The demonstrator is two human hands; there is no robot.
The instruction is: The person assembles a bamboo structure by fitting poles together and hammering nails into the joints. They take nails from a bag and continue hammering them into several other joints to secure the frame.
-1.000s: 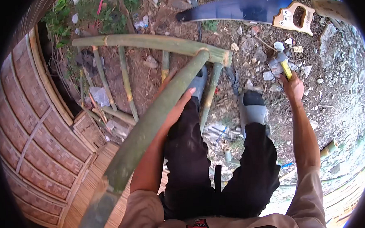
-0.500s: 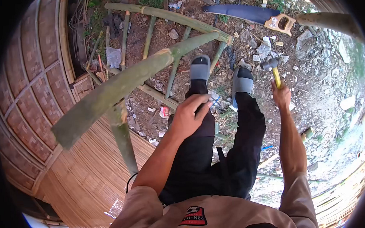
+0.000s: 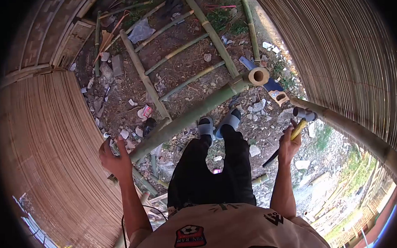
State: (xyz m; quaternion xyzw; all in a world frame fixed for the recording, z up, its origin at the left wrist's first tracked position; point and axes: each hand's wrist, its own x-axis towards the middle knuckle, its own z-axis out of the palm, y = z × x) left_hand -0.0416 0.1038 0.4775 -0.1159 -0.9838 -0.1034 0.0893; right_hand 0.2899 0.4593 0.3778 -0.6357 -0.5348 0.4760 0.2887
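Note:
My right hand (image 3: 289, 143) is closed round the yellow handle of a hammer (image 3: 299, 127), whose grey head points up near a leaning bamboo pole. On the left, my left hand (image 3: 116, 161) has its fingers apart and holds nothing that I can make out, close to the lower end of a thick green bamboo pole (image 3: 198, 111). This pole lies slantwise in front of my feet, its hollow end at the upper right. Beyond it is a ladder-like bamboo frame (image 3: 184, 47) on the ground. A handsaw (image 3: 278, 94) with a wooden handle lies partly behind the pole's hollow end.
Woven bamboo sheeting (image 3: 53, 143) spreads along the left, and a slatted bamboo wall (image 3: 336, 42) rises at the right. A long bamboo pole (image 3: 358, 132) slants along that wall's base. Stones, a plastic bag (image 3: 141, 30) and litter are scattered over the dirt.
The view has swung and my hands have moved apart, the left one outward to the left. The hammer remains in my right hand. The thick pole now appears lower, across the front of my feet.

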